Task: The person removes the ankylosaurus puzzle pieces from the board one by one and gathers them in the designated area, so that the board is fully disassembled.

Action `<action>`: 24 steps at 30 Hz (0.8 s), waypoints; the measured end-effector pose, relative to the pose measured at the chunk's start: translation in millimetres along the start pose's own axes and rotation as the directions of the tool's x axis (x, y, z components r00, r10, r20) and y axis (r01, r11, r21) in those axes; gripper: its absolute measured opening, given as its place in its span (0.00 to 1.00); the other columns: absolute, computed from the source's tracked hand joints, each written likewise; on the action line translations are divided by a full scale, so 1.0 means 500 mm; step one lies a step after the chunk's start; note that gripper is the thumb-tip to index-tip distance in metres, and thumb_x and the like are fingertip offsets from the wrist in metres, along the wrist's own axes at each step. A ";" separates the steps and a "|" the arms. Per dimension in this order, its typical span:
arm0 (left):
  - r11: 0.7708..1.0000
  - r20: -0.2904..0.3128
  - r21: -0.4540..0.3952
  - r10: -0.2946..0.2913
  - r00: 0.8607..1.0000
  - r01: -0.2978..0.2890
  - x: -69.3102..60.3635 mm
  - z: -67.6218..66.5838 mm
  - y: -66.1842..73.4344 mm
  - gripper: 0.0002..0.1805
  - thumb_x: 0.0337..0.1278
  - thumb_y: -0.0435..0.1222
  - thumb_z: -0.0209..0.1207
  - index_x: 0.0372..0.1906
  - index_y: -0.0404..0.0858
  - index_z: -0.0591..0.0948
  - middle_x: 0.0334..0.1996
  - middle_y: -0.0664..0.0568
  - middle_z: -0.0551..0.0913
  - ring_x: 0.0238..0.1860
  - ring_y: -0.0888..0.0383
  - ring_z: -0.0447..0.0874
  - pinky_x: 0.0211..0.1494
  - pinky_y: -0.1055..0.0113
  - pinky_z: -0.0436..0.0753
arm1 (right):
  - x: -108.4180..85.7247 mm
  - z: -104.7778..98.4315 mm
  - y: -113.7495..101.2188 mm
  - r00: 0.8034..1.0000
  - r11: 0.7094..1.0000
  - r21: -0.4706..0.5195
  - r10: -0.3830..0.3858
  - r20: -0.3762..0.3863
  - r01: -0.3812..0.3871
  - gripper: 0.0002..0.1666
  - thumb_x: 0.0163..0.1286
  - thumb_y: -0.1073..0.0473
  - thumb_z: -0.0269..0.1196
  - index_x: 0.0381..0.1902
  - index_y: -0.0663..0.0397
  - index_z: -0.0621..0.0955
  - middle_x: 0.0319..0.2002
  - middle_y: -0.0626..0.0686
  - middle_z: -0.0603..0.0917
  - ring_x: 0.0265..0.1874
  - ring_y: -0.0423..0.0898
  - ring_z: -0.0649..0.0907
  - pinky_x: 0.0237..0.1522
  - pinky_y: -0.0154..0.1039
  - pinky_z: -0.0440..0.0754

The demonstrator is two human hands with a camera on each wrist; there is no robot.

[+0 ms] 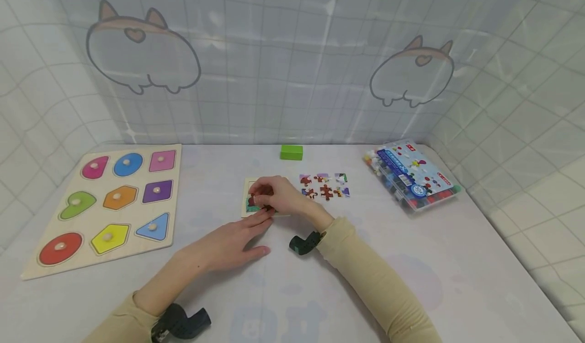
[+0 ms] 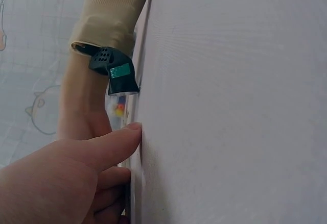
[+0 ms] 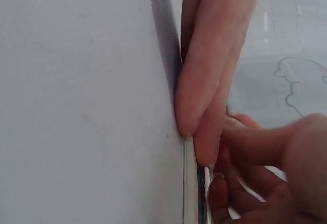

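A small wooden-framed jigsaw board (image 1: 245,212) lies flat at the middle of the table, partly filled with a brown and teal picture. My right hand (image 1: 279,195) is over it with curled fingers, pinching a puzzle piece that the fingers mostly hide. In the right wrist view a thin raised edge (image 3: 207,179) shows beside that thumb. Reaching in from the left, my left hand (image 1: 233,241) has its fingers extended, and its fingertips (image 3: 191,124) press on the board's near edge. Several loose jigsaw pieces (image 1: 326,192) lie in two rows just right of the board.
A large wooden shape board (image 1: 175,191) with knobbed pieces fills the table's left side. Behind the jigsaw stands a green block (image 1: 291,152). At the right lies a clear plastic case (image 1: 413,173) of colourful parts. Tile-patterned curtains (image 1: 283,79) enclose the table's back and sides.
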State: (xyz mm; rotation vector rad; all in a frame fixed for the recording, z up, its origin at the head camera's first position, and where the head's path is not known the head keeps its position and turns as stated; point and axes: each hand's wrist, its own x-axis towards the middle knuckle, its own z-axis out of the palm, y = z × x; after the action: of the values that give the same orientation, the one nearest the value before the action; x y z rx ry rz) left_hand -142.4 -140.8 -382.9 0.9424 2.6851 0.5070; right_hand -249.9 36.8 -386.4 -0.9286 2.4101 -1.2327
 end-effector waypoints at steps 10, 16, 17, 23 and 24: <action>1.000 0.000 -0.029 -0.008 1.000 0.008 -0.003 -0.004 -0.001 0.38 0.71 0.54 0.54 0.77 0.40 0.62 0.81 0.53 0.51 0.79 0.49 0.54 0.74 0.45 0.66 | -0.041 -0.082 -0.006 0.976 0.999 0.026 -0.035 -0.215 0.042 0.15 0.71 0.63 0.64 0.54 0.60 0.84 0.46 0.53 0.88 0.42 0.44 0.87 0.46 0.36 0.85; 1.000 -0.005 -0.013 -0.026 1.000 0.026 -0.003 -0.003 0.001 0.38 0.71 0.55 0.54 0.77 0.41 0.62 0.80 0.55 0.52 0.78 0.49 0.56 0.74 0.46 0.66 | -0.106 -0.126 0.031 0.967 0.998 0.004 0.061 -0.246 -0.062 0.17 0.70 0.60 0.65 0.55 0.59 0.83 0.44 0.52 0.88 0.41 0.45 0.86 0.42 0.39 0.85; 1.000 -0.005 -0.010 -0.028 1.000 0.028 -0.003 -0.003 0.001 0.38 0.71 0.55 0.53 0.77 0.41 0.63 0.80 0.55 0.52 0.78 0.50 0.56 0.74 0.46 0.66 | -0.116 -0.131 0.036 0.965 0.997 0.009 0.077 -0.250 -0.078 0.17 0.70 0.60 0.66 0.55 0.58 0.84 0.44 0.52 0.88 0.40 0.46 0.86 0.40 0.40 0.85; 1.000 -0.013 -0.021 -0.024 1.000 0.024 -0.004 -0.001 0.003 0.37 0.71 0.54 0.54 0.77 0.40 0.63 0.80 0.54 0.53 0.78 0.49 0.57 0.74 0.46 0.66 | -0.170 -0.154 0.060 0.960 0.991 0.042 0.134 -0.247 -0.127 0.16 0.70 0.59 0.66 0.54 0.56 0.85 0.46 0.53 0.88 0.37 0.53 0.86 0.34 0.45 0.84; 0.999 -0.015 -0.024 -0.024 1.000 0.024 -0.004 -0.001 0.004 0.37 0.71 0.54 0.54 0.77 0.40 0.63 0.80 0.54 0.53 0.78 0.49 0.56 0.74 0.45 0.66 | -0.177 -0.156 0.064 0.958 0.990 0.040 0.144 -0.247 -0.138 0.16 0.70 0.59 0.66 0.54 0.55 0.85 0.47 0.53 0.88 0.38 0.52 0.86 0.36 0.44 0.85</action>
State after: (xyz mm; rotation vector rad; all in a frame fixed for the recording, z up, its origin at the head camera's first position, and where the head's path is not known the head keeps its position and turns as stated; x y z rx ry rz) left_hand -139.7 -140.8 -381.5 0.9028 2.6943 0.5413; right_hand -236.0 156.8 -369.1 -0.6124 2.5942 -1.3925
